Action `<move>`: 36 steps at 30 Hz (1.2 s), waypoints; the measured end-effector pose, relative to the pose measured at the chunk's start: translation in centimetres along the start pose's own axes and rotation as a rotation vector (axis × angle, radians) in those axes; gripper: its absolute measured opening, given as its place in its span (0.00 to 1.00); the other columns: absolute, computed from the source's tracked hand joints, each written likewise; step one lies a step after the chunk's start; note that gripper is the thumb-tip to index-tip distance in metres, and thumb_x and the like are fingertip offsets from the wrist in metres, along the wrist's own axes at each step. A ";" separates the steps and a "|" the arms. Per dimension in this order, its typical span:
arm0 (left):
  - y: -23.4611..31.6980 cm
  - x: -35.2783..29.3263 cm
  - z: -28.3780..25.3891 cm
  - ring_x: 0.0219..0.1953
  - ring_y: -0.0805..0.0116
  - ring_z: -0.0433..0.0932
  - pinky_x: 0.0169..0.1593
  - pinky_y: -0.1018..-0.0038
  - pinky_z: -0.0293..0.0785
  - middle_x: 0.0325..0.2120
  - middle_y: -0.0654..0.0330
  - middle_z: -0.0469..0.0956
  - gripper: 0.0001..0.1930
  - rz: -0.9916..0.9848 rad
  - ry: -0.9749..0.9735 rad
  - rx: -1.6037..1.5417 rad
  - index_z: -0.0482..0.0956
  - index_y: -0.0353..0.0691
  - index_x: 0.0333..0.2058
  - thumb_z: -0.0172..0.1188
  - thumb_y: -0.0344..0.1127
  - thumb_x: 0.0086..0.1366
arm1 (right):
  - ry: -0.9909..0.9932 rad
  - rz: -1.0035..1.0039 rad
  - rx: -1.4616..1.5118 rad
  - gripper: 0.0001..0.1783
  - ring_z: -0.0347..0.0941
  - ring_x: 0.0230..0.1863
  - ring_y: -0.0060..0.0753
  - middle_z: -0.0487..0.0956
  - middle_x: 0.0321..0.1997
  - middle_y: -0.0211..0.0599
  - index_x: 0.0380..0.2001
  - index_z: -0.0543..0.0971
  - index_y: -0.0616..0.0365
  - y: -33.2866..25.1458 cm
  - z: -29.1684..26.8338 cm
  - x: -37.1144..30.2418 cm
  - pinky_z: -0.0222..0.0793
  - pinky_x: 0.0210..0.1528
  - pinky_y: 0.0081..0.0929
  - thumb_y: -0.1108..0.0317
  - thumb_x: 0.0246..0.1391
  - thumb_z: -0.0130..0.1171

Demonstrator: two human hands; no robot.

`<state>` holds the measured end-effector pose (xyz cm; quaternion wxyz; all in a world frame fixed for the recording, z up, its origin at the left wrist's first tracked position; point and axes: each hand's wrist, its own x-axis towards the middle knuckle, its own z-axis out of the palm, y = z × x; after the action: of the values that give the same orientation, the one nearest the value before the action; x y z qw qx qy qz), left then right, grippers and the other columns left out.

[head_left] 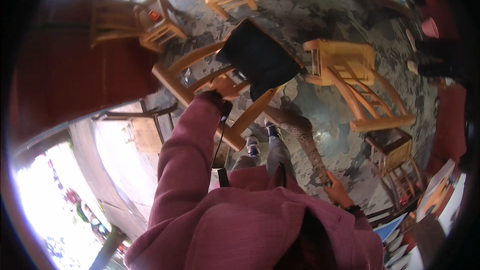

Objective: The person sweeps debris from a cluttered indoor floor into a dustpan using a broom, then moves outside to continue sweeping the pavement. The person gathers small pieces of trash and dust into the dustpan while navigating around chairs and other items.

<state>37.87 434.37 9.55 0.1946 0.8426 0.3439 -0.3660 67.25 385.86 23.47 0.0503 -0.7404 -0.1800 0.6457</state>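
My left hand [225, 86] is stretched out in a maroon sleeve and closed on the frame of a light wooden chair [180, 72] that is tilted off the floor. A black seat pad [260, 59] lies on that chair, just right of the hand. My right hand [339, 193], with a dark band at the wrist, grips the near end of a long patterned stick [305, 137]. The stick slants up and left toward the chair's lower legs. My two feet in sneakers [262, 137] stand beneath the chair.
Another wooden chair [352, 77] lies tipped over at the right, with a small dark-topped stool [395, 152] below it. More wooden chairs [160, 22] stand at the upper left. A dark red wall [70, 70] runs along the left. The floor [325, 17] is patchy grey concrete.
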 end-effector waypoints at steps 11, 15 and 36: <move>-0.6 1.4 1.2 0.40 0.56 0.77 0.40 0.58 0.68 0.32 0.55 0.79 0.19 0.048 0.203 0.005 0.76 0.63 0.50 0.53 0.42 0.58 | -0.260 -0.304 -0.198 0.43 0.69 0.24 0.31 0.77 0.31 0.47 0.67 0.53 0.54 -9.0 6.2 6.2 0.67 0.30 0.27 0.69 0.46 0.53; -1.5 -5.5 -1.9 0.48 0.61 0.72 0.53 0.63 0.61 0.38 0.61 0.78 0.15 0.094 0.555 -0.143 0.79 0.49 0.44 0.55 0.41 0.58 | -0.274 -0.419 -0.295 0.44 0.72 0.30 0.37 0.77 0.36 0.51 0.67 0.53 0.52 -12.4 11.7 8.8 0.69 0.35 0.29 0.70 0.44 0.53; -2.6 -50.4 49.1 0.59 0.59 0.62 0.57 0.61 0.63 0.57 0.53 0.62 0.37 -1.314 1.197 -0.912 0.51 0.43 0.64 0.61 0.29 0.59 | 0.153 -0.690 -0.047 0.26 0.73 0.17 0.34 0.75 0.29 0.42 0.50 0.68 0.60 -39.2 41.8 28.7 0.67 0.16 0.32 0.69 0.44 0.52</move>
<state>-12.70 385.67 14.99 0.0530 0.3753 0.8907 0.2508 21.57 425.25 1.84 0.2620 -0.6832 -0.4300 0.5288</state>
